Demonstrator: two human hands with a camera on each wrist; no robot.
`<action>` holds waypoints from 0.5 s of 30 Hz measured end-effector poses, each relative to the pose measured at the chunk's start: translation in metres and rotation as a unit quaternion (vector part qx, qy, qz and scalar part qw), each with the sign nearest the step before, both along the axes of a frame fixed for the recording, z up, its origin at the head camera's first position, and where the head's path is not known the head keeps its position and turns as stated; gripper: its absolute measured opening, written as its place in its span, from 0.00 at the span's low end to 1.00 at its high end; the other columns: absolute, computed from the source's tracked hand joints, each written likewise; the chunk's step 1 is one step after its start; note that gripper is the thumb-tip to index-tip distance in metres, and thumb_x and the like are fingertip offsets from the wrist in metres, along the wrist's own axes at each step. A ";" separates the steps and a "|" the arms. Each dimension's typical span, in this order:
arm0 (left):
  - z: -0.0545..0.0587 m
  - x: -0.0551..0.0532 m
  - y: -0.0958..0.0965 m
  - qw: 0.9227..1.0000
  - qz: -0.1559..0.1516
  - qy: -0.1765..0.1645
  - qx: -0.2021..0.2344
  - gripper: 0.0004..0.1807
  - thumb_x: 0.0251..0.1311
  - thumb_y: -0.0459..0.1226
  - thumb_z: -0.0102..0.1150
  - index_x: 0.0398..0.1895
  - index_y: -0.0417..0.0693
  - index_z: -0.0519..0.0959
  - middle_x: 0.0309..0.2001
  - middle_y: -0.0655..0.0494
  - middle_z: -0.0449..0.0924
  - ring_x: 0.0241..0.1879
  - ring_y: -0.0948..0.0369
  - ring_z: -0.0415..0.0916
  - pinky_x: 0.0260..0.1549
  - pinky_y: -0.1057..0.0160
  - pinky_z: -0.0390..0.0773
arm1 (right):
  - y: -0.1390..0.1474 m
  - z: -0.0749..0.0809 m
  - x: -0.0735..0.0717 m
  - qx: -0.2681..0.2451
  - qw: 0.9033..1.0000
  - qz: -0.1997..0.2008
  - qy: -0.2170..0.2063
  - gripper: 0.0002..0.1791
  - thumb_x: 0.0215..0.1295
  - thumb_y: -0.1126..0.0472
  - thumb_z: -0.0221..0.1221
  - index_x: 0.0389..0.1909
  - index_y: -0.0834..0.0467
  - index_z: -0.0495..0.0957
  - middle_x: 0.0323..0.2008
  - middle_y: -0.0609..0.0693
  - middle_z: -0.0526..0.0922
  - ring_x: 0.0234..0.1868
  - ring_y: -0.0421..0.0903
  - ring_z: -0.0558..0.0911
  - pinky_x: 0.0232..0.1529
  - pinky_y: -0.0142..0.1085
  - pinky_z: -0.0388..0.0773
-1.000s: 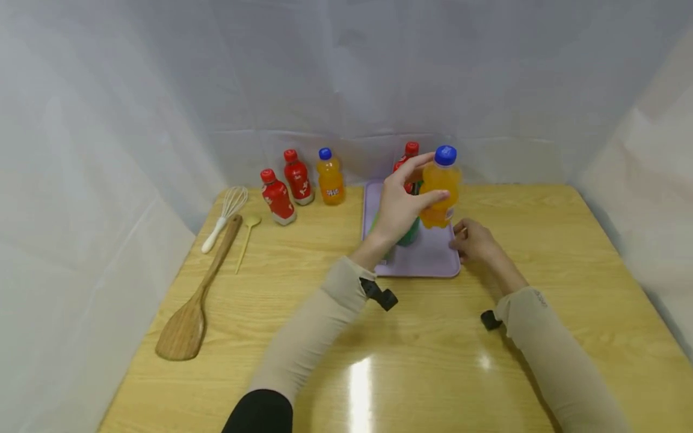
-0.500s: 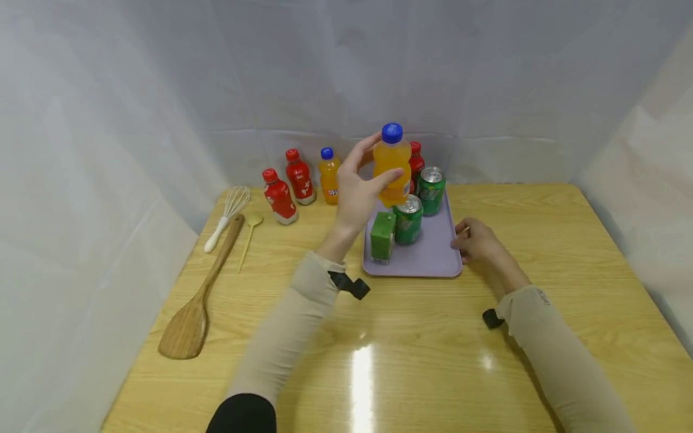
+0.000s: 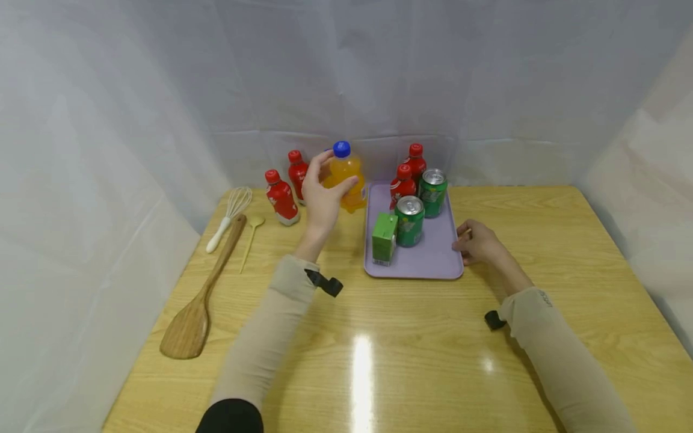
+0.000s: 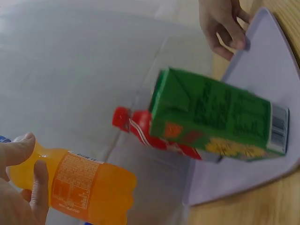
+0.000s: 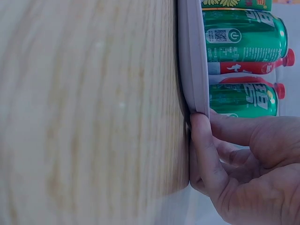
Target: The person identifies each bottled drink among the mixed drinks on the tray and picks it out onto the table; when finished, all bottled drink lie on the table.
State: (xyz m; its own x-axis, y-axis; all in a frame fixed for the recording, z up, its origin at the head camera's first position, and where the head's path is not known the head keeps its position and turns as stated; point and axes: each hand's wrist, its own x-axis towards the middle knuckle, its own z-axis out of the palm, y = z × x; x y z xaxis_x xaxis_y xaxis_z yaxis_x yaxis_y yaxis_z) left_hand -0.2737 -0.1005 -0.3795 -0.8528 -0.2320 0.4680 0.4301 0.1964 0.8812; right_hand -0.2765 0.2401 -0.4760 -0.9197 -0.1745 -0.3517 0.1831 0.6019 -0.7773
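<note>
My left hand [image 3: 319, 204] grips an orange soda bottle [image 3: 348, 177] with a blue cap, upright, left of the lilac tray [image 3: 433, 258]. Behind it a second orange bottle is mostly hidden. In the left wrist view, thumb and fingers wrap the neck end of the held bottle [image 4: 89, 187]. At the tray's right edge my right hand [image 3: 479, 242] pinches the rim, as the right wrist view shows close up. On the tray stand a green drink carton [image 3: 384, 239], two green soda cans [image 3: 409, 227] and two red bottles [image 3: 402, 187].
Two more red bottles [image 3: 281, 201] stand at the back left of the wooden table [image 3: 411, 349]. Along the left side lie a whisk [image 3: 230, 216], a wooden spatula [image 3: 189, 325] and a small yellow spoon [image 3: 249, 243]. White sheets [image 3: 346, 78] hang behind and beside the table.
My left hand has carried the orange bottle leftward from above the tray to beside the other orange bottle, uncovering the tray's items. My right hand stays at the tray's edge.
</note>
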 end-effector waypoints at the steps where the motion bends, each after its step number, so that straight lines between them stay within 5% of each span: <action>1: -0.003 -0.002 -0.003 1.000 0.007 -0.007 -0.003 0.32 0.58 0.35 0.78 0.66 0.46 0.78 0.62 0.44 0.82 0.60 0.49 0.76 0.67 0.44 0.75 | 0.000 0.000 0.000 -0.001 1.000 0.000 -0.001 0.25 0.74 0.68 0.60 0.65 0.72 0.65 0.39 0.55 0.75 0.32 0.42 0.82 0.32 0.34 0.88; 15: -0.036 -0.021 -0.032 0.997 0.051 -0.057 -0.009 0.31 0.59 0.32 0.76 0.66 0.48 0.76 0.63 0.45 0.81 0.64 0.49 0.77 0.70 0.46 0.75 | 0.001 0.000 0.001 -0.006 1.000 0.000 0.002 0.24 0.74 0.68 0.61 0.65 0.72 0.65 0.40 0.56 0.76 0.33 0.42 0.83 0.33 0.34 0.88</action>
